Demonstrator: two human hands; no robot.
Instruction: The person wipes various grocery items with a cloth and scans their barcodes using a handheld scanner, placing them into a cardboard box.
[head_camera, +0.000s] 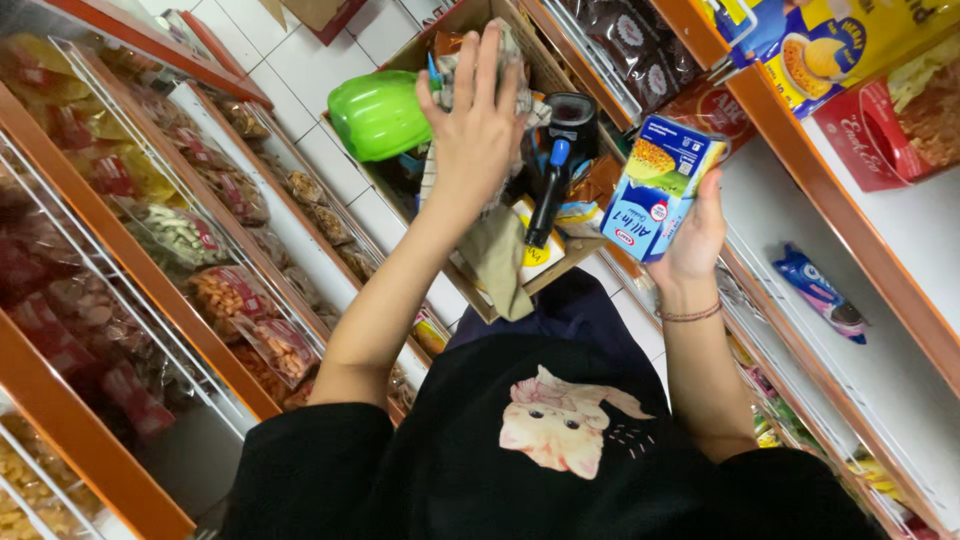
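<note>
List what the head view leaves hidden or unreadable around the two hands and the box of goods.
- Cardboard box: the left hand and grey cloth cover most of its contents; the top edge cuts off its far end.
- Left palm: faces away, so its grip on the cloth is unseen.
- Blue carton in the right hand: its back side is hidden.
- Green plastic item: the box hides its lower part.
- Snack bags on the shelves: blurred.

Left hand (478, 125) on grey cloth (497, 250) over cardboard box (560, 262) — right hand (692, 240) grips blue carton (660, 187).
</note>
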